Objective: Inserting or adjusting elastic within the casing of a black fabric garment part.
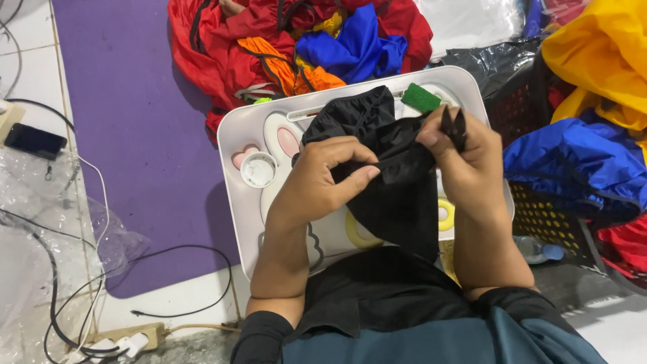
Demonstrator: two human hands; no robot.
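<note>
Head view: both hands work on a black garment (391, 182) held up over a white lap tray (236, 138), the surface that lies in front of the person. The left hand (323, 178) has its fingers curled, thumb and forefinger pressed together on a fold of the black cloth near its middle. The right hand (461, 152) pinches the upper edge of the same cloth, and a pair of thin dark tips stands up from between its fingers; what tool they belong to I cannot tell. The cloth bunches above the hands and hangs down between the forearms toward the person's lap.

On the tray sit a small white round cap (259, 169) at the left, a green block (421, 98) at the far edge, and a yellow ring (445, 214) just beside the right wrist. Beyond the tray lies a heap of red, orange and blue fabric (296, 40) on a purple mat (135, 121). At the right are yellow cloth (600, 54), blue cloth (573, 158) and a black perforated basket (546, 216). At the left are a dark phone (35, 140), cables and a power strip (128, 337).
</note>
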